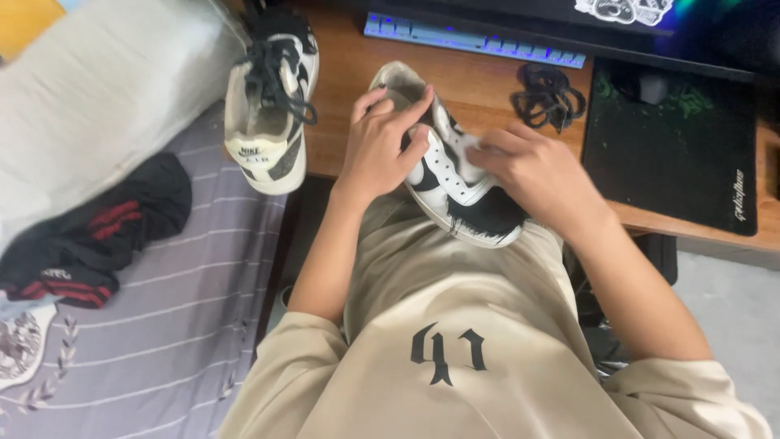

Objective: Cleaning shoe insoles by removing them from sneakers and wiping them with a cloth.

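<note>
A white and black sneaker [455,183] without laces rests on my lap against the edge of the wooden desk [479,81]. My left hand [380,142] grips its heel and collar. My right hand [540,175] lies over the toe end, fingers pressed on the upper with what may be a white cloth [470,150]. The second sneaker [272,97], laced in black, stands on the desk's left corner with its heel facing me. A loose black lace [548,96] lies coiled on the desk beyond my right hand.
A backlit keyboard [471,36] runs along the desk's back. A black mouse mat [674,146] with a mouse [650,85] sits to the right. On the left is a bed with a striped grey sheet [179,317], a pillow [97,89] and black clothing [97,232].
</note>
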